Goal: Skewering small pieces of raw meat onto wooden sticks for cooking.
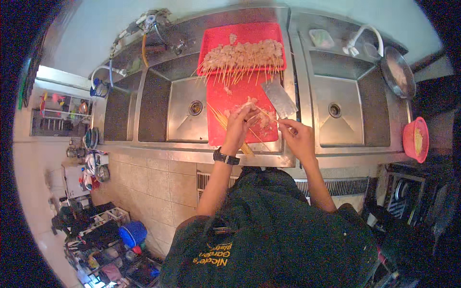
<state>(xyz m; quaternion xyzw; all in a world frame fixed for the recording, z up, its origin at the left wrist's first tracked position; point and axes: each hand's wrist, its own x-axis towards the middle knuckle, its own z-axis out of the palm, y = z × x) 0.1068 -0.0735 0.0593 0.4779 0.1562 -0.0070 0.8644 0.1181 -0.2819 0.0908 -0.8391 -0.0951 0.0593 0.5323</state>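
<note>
Over a red cutting board (pixel 216 93), my left hand (pixel 237 124), with a black watch on its wrist, pinches a piece of raw, pale meat (pixel 251 102). Opposite it, my right hand (pixel 297 138) has its thumb and fingers closed on the end of a thin bamboo skewer (pixel 270 117) that points toward that meat. Loose meat pieces (pixel 265 121) lie on the board between both hands. Under and beside my left hand rests a bundle of bare skewers (pixel 218 115). A cleaver (pixel 279 99) with a broad blade lies at the board's right edge.
Beyond the board, a red tray (pixel 263 30) holds many meat skewers, sticks toward me. Steel sinks (pixel 180 108) flank it, the right one (pixel 338 120) with a white faucet (pixel 372 33). At far right are a pan (pixel 398 72) and a pink basket (pixel 409 139).
</note>
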